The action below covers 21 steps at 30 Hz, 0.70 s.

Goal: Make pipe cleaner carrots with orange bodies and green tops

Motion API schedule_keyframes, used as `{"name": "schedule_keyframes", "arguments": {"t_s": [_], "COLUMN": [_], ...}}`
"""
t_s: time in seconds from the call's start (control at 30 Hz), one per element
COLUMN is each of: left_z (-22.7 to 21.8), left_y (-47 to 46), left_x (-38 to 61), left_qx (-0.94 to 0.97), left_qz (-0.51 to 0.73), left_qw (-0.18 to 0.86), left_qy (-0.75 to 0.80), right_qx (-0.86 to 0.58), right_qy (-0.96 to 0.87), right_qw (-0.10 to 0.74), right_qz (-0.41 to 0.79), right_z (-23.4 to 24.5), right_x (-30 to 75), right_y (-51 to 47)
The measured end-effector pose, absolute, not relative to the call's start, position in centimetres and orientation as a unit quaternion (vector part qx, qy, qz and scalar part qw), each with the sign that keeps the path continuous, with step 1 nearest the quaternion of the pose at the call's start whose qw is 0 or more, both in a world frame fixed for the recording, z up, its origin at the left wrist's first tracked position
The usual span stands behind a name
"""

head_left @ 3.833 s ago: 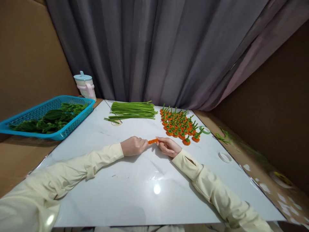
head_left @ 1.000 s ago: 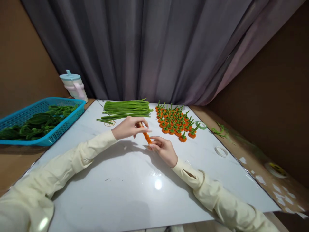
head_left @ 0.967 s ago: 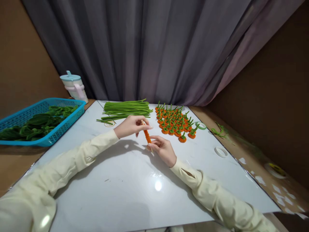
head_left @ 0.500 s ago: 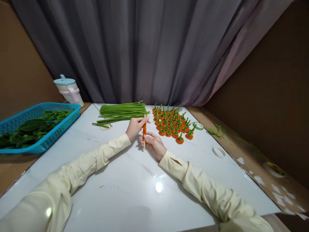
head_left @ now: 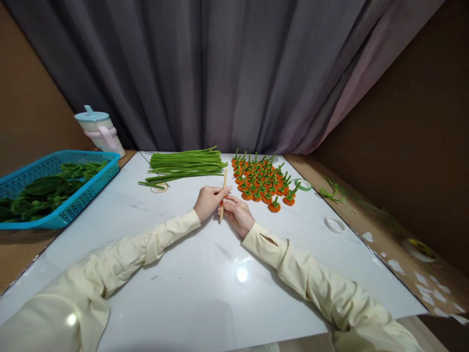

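Observation:
My left hand (head_left: 209, 201) and my right hand (head_left: 237, 213) meet at the middle of the white table (head_left: 205, 283). Both are closed in a pinch on a thin wooden stick (head_left: 224, 178), which stands nearly upright with its bare top above my fingers and its lower tip on the table. No orange wrapping shows on the stick; the part between my fingers is hidden. Just right of the hands stand several small orange pieces with green stems (head_left: 262, 181). A bundle of long green pipe cleaners (head_left: 185, 165) lies behind my left hand.
A blue basket (head_left: 91, 188) of green leaf shapes sits at the left edge, with a pale jug (head_left: 98, 131) behind it. A green tape ring (head_left: 303, 185) and a white ring (head_left: 334, 224) lie on the right. Grey curtain at the back, brown walls at both sides.
The stick has swung from tilted to nearly upright. The orange coil seen on it earlier no longer shows. My hands have drawn close together around the stick.

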<state>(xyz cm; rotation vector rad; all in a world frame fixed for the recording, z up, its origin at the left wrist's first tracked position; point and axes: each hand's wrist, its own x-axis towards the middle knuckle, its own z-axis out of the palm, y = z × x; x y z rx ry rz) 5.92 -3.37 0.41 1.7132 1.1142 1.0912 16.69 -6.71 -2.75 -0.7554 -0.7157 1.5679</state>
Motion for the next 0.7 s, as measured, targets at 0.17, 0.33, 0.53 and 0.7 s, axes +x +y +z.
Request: {"name": "schedule_keyframes", "arguments": {"t_s": [0.17, 0.33, 0.53, 0.7], "left_z": [-0.1, 0.0, 0.7, 1.5], "left_y": [-4.2, -4.2, -3.2, -3.3], "left_x": [5.9, 5.9, 5.9, 5.7], "left_qx": [0.67, 0.67, 0.692, 0.702], "left_qz": [0.418, 0.419, 0.42, 0.42], "left_qw": [0.425, 0.418, 0.395, 0.395], "left_qy": [0.443, 0.449, 0.435, 0.418], "right_qx": [-0.325, -0.321, -0.303, -0.287], "right_qy": [-0.317, -0.332, -0.367, -0.412], "right_qw": [0.592, 0.59, 0.555, 0.509], "right_qz": [0.666, 0.662, 0.682, 0.699], "right_z": [-2.9, -3.0, -2.7, -2.4], "right_x": [16.8, 16.8, 16.9, 16.7], "right_y": [-6.9, -6.9, -6.4, -6.6]}}
